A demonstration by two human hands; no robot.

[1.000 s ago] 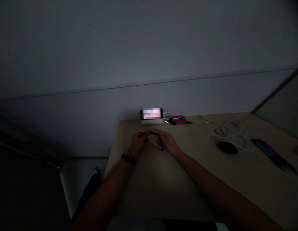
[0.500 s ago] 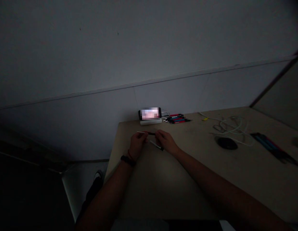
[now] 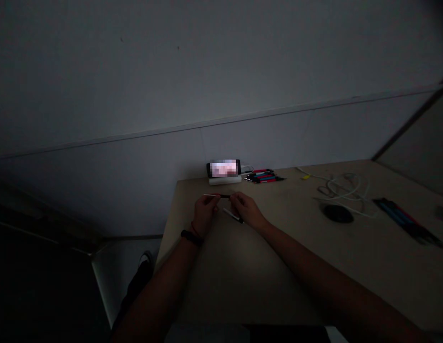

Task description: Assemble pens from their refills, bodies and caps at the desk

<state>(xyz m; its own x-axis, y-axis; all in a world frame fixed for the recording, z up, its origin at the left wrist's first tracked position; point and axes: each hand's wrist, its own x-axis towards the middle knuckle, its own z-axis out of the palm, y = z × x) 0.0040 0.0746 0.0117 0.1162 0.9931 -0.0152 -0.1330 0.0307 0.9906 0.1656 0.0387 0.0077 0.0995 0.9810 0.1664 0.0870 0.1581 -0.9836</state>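
Observation:
Both hands meet above the near part of the desk, with a slim pen [image 3: 224,196] stretched level between them. Its middle is dark, and a thin white end sticks out past the left fingers. My left hand [image 3: 204,209] pinches it on one side, a dark band round that wrist. On the other side my right hand [image 3: 245,208] has its fingertips closed on the dark part. Just below the fingers, a white piece with a black end [image 3: 232,215], like a pen barrel, lies slanted; whether it rests on the desk or touches the right hand I cannot tell.
A lit phone [image 3: 224,168] leans by the wall on a white block [image 3: 224,181]. Several red, blue and black pens [image 3: 264,176] lie beside it. Further right are a coiled white cable [image 3: 346,186], a black mouse [image 3: 337,213] and another bunch of pens [image 3: 407,221].
Hardly anything differs. Both hands keep their pinch on the pen, and the view has shifted very slightly.

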